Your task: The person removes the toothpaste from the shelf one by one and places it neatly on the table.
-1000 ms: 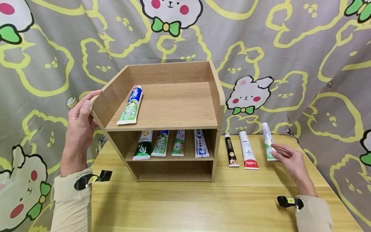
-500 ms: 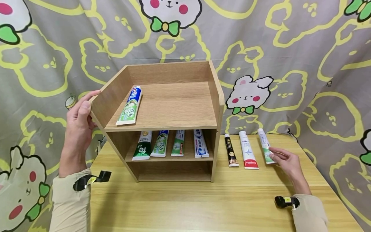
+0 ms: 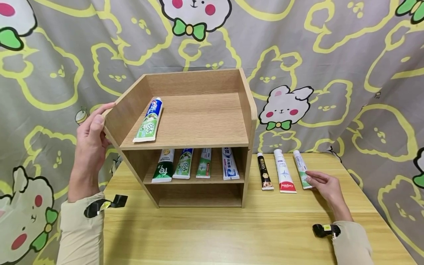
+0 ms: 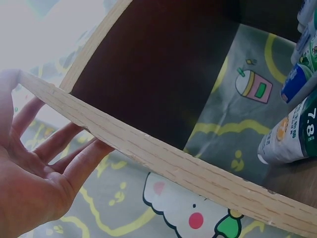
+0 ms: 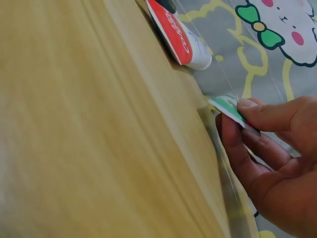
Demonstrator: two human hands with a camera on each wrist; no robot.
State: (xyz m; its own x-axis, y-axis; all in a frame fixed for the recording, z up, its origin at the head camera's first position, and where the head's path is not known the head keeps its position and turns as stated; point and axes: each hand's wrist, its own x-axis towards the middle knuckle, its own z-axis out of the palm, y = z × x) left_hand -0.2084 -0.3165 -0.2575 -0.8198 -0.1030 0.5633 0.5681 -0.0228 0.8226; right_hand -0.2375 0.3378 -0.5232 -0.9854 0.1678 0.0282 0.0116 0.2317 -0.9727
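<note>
My left hand (image 3: pixel 89 147) grips the upper left side panel of a wooden shelf unit (image 3: pixel 202 121). In the left wrist view, the fingers (image 4: pixel 81 163) lie against one face of the panel, with the thumb by its top edge. My right hand (image 3: pixel 328 189) pinches the flat end of a white and green toothpaste tube (image 3: pixel 300 165) over the table's right side. The right wrist view shows thumb and fingers on either side of that end (image 5: pixel 233 111). A white and red Colgate toothpaste tube (image 3: pixel 283 171) lies just left of it, then a slim black toothpaste tube (image 3: pixel 264 173).
On the unit's top shelf, a blue and green toothpaste tube (image 3: pixel 149 121) lies at the left. Several tubes, including a dark green one (image 3: pixel 163 169), lie in a row on the middle shelf. A patterned curtain (image 3: pixel 357 55) hangs behind the wooden table (image 3: pixel 212 235).
My right hand has moved left and slightly down with the white and green toothpaste tube, bringing it closer beside the Colgate tube. The left hand keeps its grip on the shelf unit.
</note>
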